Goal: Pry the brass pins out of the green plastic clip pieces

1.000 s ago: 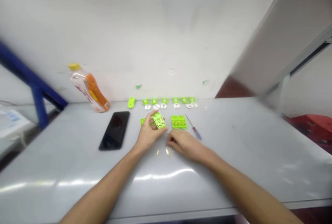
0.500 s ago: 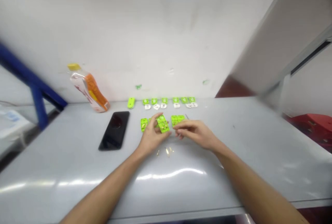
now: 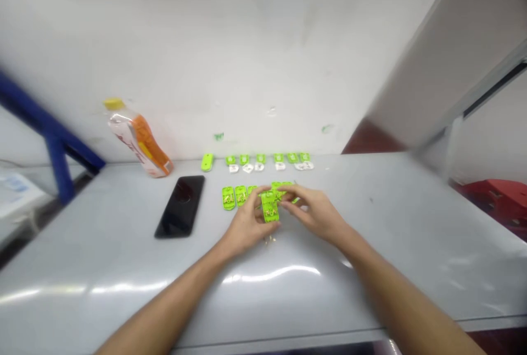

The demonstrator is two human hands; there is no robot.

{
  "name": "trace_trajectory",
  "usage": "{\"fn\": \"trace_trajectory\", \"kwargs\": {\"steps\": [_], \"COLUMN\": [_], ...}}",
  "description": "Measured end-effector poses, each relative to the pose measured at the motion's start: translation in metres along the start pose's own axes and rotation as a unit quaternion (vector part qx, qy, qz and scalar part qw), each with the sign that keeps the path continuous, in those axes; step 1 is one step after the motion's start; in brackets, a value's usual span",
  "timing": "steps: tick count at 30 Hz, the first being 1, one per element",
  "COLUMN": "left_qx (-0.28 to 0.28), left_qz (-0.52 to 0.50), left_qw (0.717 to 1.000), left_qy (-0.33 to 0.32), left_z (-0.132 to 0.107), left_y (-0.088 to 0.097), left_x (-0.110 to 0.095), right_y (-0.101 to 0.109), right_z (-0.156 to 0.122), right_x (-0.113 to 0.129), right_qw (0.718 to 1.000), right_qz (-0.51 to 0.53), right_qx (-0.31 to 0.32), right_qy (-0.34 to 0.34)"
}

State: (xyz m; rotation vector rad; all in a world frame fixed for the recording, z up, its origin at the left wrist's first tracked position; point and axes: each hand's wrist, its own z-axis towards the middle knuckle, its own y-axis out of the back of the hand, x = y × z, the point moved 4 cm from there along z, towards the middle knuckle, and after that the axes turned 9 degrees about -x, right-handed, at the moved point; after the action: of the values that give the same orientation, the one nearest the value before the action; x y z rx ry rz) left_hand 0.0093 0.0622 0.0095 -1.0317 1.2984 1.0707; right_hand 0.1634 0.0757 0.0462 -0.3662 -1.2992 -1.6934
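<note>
My left hand (image 3: pixel 247 227) is shut on a bright green plastic casing piece (image 3: pixel 269 207) with gold-coloured parts on it. My right hand (image 3: pixel 313 213) comes in from the right, its fingertips at or very near that piece. Whether they touch it, I cannot tell. Two similar green pieces (image 3: pixel 234 197) lie flat to the left of my hands. More green pieces (image 3: pixel 282 189) lie partly hidden behind my fingers. Tiny gold bits (image 3: pixel 269 240) lie on the table just below my hands.
A black smartphone (image 3: pixel 180 207) lies left of my hands, with an orange-labelled plastic bottle (image 3: pixel 139 144) behind it. Along the wall runs a row of small green and white parts (image 3: pixel 267 162). A blue metal frame (image 3: pixel 55 152) stands far left, and a red crate (image 3: pixel 494 196) far right.
My hands have drawn closer together and moved right, carrying the held green piece with them. My right hand now covers the other green pieces and the small screwdriver.
</note>
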Motion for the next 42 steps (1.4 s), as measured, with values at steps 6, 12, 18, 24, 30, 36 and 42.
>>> {"fn": "trace_trajectory", "kwargs": {"steps": [6,12,18,24,30,36,42], "left_qx": [-0.013,-0.009,-0.006,-0.005,-0.013,-0.004,-0.006], "left_qz": [0.085,0.115,0.112,0.116,0.108,0.071,-0.019], "left_qw": [0.996,0.992,0.992,0.991,0.992,0.997,0.999], "left_qy": [-0.031,-0.054,-0.058,-0.06,-0.064,-0.043,0.029], "left_z": [-0.001,-0.003,-0.003,-0.003,-0.003,-0.002,0.0], "left_y": [0.0,-0.004,-0.005,-0.004,-0.004,-0.006,-0.001], "left_x": [0.001,0.002,0.0,-0.001,0.001,0.002,-0.001], "right_y": [-0.005,-0.011,-0.016,-0.017,-0.019,-0.022,-0.01], "right_z": [-0.002,-0.003,-0.003,-0.003,-0.004,-0.008,-0.005], "right_x": [0.009,0.011,0.008,0.009,0.009,0.01,0.014], "right_qw": [0.999,0.999,0.999,1.0,0.999,0.988,0.988], "right_qz": [-0.011,-0.004,-0.017,-0.003,-0.023,-0.105,-0.117], "right_qx": [-0.002,-0.004,-0.006,-0.009,0.004,0.021,0.007], "right_qy": [0.045,0.051,0.03,0.01,0.048,0.114,0.102]}}
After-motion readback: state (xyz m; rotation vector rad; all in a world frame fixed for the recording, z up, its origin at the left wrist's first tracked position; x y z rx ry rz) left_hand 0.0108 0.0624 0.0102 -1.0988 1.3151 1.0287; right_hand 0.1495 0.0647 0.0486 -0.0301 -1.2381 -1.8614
